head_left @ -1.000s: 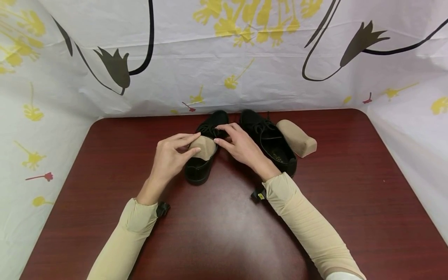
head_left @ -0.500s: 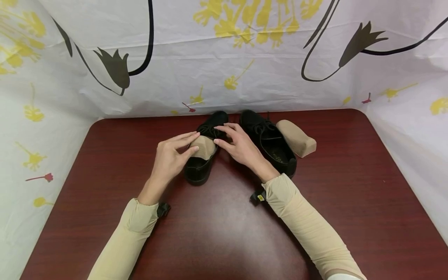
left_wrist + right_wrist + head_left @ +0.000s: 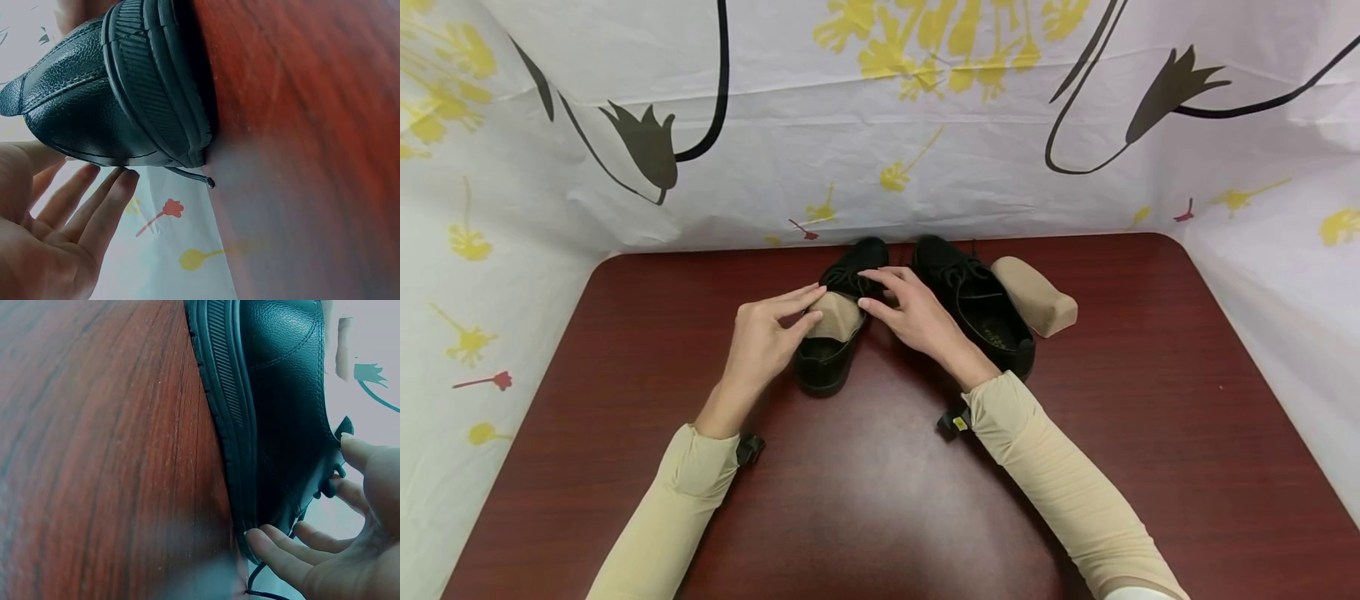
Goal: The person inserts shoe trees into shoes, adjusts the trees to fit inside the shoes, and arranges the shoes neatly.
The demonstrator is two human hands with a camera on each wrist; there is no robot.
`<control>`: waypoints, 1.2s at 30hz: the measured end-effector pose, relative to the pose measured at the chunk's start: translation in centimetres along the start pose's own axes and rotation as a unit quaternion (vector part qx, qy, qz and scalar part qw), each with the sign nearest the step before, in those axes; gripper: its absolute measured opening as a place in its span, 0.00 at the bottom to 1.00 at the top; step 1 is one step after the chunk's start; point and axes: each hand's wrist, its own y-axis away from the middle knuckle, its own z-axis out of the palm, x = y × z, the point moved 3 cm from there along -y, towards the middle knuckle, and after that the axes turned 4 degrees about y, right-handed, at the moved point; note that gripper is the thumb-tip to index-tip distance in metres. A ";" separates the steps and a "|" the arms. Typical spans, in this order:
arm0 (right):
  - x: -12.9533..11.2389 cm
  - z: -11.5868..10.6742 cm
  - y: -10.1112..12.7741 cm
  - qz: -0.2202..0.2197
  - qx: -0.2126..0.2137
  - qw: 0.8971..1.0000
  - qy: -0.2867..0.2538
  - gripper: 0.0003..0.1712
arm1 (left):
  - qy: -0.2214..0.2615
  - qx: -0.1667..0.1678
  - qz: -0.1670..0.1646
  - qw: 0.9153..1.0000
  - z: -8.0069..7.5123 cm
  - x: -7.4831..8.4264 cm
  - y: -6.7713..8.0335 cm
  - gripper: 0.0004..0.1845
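A black lace-up shoe (image 3: pixel 822 375) stands on the table with a beige shoe insert (image 3: pixel 837 317) sticking up out of its opening. My left hand (image 3: pixel 763 337) holds this shoe from the left, thumb at the insert and fingertips (image 3: pixel 128 178) against the shoe's side. From the right, my right hand (image 3: pixel 921 312) holds the same shoe. In the right wrist view its thumb (image 3: pixel 356 450) touches the collar by the laces, while other fingers lie along the side. The insert's front part is hidden inside the shoe.
A second black shoe (image 3: pixel 1019 358) stands to the right, its insole showing. Another beige insert (image 3: pixel 1036 298) lies against that shoe's right side. Behind the dark red table (image 3: pixel 880 500) hangs a white patterned cloth (image 3: pixel 760 200), close to both shoe toes.
My left thumb has shifted slightly to the left along the insert. The right hand, the shoes and the loose insert have stayed nearly still.
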 end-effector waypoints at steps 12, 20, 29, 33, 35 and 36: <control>0.0 -0.2 0.0 -0.003 -0.006 1.000 0.008 0.30 | -0.026 0.005 -0.008 1.000 0.5 0.3 -0.6 0.16; 0.0 -0.1 -0.1 -0.003 -0.009 1.000 0.005 0.30 | -0.053 -0.002 -0.024 0.998 0.5 0.4 -0.8 0.17; 0.0 0.1 -0.1 -0.001 -0.013 1.000 0.000 0.30 | -0.076 -0.018 -0.057 0.995 0.8 -0.1 -1.3 0.19; 0.0 0.0 -0.1 0.001 -0.012 1.000 0.000 0.30 | -0.082 -0.022 -0.060 0.995 1.1 -0.3 -1.7 0.18; 0.0 0.0 -0.1 -0.001 -0.012 1.000 -0.002 0.30 | -0.088 -0.023 -0.060 0.994 1.3 -0.3 -1.9 0.17; 0.0 -0.1 -0.2 -0.001 -0.013 1.000 -0.003 0.30 | -0.090 -0.024 -0.061 0.994 1.3 -0.3 -1.9 0.17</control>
